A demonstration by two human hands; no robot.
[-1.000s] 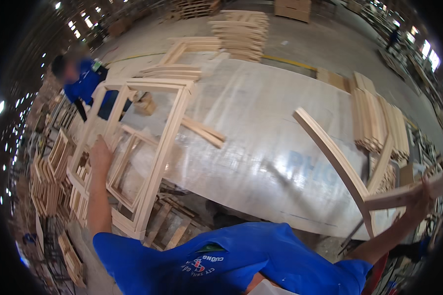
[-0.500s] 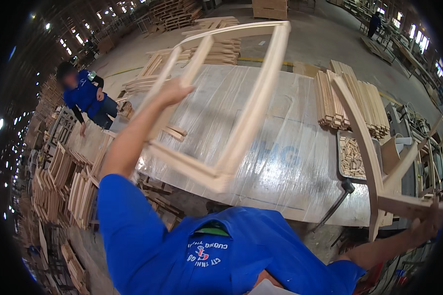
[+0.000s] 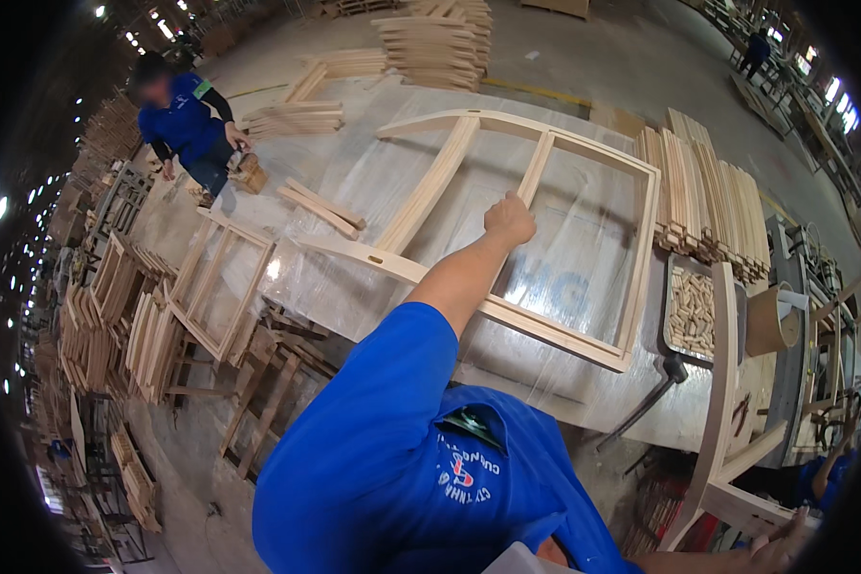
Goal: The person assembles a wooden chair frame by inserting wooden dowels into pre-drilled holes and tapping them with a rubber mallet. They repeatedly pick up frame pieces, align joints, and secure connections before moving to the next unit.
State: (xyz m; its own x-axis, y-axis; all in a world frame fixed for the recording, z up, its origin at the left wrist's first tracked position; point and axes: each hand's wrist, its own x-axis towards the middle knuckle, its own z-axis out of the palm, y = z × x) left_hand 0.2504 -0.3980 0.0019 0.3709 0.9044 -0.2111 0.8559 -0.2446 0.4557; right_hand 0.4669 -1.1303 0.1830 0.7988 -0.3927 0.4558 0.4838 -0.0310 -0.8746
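My left hand [image 3: 510,220] is closed around the middle slat of a pale wooden frame [image 3: 555,337]. The frame spans the plastic-covered table [image 3: 373,306], flat and low over it; I cannot tell whether it touches everywhere. It has two curved long rails and several crosspieces, with a slot in the near rail. At the lower right, my right hand [image 3: 784,545] grips the end of another wooden frame [image 3: 720,383], which stands tilted beside the table's right end. Part of that hand fades into the dark rim of the picture.
Stacked wooden strips [image 3: 703,201] and a metal tray of dowels [image 3: 691,311] lie at the table's right, near a black-headed mallet [image 3: 674,368]. Two loose sticks [image 3: 320,209] lie left of the frame. A co-worker [image 3: 187,124] stands far left; more frames [image 3: 220,287] lean nearer.
The frame in my left hand has swung down and right, from tilted in the air to flat over the table. The frame at my right hand has moved lower.
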